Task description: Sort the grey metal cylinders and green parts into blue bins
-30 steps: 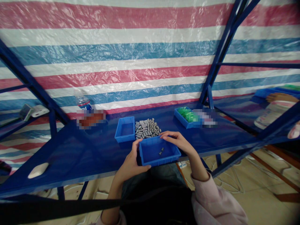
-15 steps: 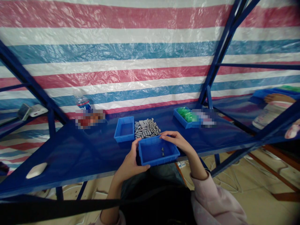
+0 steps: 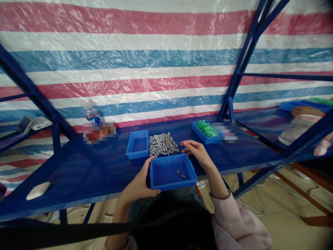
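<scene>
My left hand grips the left side of a blue plastic bin at the table's front edge, thumb on the near rim and fingers at the far left corner. Two small metal pieces lie inside it toward the right. My right hand is just beyond the bin's far right corner, fingers apart with nothing seen in them. Its fingertips are close to the right side of a pile of small grey metal parts, some of them cylinders. A second blue bin, with nothing visible in it, stands left of the pile.
A blue bin with green items sits at the back right beside a blurred-out patch. A water bottle stands back left, a white mouse-shaped object front left. Blue frame posts flank the table. Another person's hand is at far right.
My right hand has let go of the front bin's far rim and moved slightly up, toward the pile. The bin has shifted nearer and a little left; the pieces in it have slid.
</scene>
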Demonstrator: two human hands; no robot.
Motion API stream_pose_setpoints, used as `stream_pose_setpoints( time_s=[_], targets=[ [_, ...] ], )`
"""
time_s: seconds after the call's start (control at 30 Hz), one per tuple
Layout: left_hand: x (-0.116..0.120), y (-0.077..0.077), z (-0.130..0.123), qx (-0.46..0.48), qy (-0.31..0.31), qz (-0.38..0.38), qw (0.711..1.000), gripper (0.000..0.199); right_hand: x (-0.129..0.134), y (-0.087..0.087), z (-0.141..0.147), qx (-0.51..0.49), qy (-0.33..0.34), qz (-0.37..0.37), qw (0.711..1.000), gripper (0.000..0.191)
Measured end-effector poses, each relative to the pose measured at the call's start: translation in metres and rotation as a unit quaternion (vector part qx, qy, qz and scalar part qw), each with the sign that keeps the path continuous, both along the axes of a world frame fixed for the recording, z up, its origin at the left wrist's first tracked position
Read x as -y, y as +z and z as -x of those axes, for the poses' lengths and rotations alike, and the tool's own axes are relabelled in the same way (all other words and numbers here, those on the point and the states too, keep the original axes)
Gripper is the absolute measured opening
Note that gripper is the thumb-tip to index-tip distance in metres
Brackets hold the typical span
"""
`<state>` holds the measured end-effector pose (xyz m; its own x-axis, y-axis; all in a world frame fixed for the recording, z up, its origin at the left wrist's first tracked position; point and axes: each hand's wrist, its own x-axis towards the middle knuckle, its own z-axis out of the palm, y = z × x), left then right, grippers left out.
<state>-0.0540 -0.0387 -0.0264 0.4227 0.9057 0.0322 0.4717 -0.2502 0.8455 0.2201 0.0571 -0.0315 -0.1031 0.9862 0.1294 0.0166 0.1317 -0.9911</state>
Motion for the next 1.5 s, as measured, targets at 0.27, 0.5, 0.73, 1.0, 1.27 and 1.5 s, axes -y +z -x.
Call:
stream_pose_setpoints(
  time_s=[0.27,0.5,0.73,1.0,1.27,1.5],
  targets=[
    [0.001,0.000,0.009,0.007,-0.021,0.003,1.000,0.107,-0.012,-0.015,0.015,0.232,0.011,-0.120,0.965,0.034],
    [0.001,0.000,0.008,0.013,-0.021,-0.002,1.000,0.106,-0.013,-0.021,0.017,0.303,-0.008,-0.158,0.940,0.031],
    [0.001,0.000,0.008,0.005,-0.015,-0.004,1.000,0.106,-0.013,-0.021,0.019,0.319,-0.052,-0.156,0.933,0.016],
    [0.002,0.001,0.006,0.003,-0.015,-0.007,1.000,0.105,-0.013,-0.022,0.018,0.333,-0.065,-0.157,0.927,0.007],
    [0.002,0.000,0.005,-0.001,-0.007,-0.005,1.000,0.106,-0.016,-0.028,0.019,0.340,-0.067,-0.145,0.927,0.014],
    [0.001,-0.002,0.004,-0.001,-0.003,-0.012,1.000,0.106,-0.014,-0.023,0.017,0.277,-0.094,-0.146,0.945,0.011]
  ],
)
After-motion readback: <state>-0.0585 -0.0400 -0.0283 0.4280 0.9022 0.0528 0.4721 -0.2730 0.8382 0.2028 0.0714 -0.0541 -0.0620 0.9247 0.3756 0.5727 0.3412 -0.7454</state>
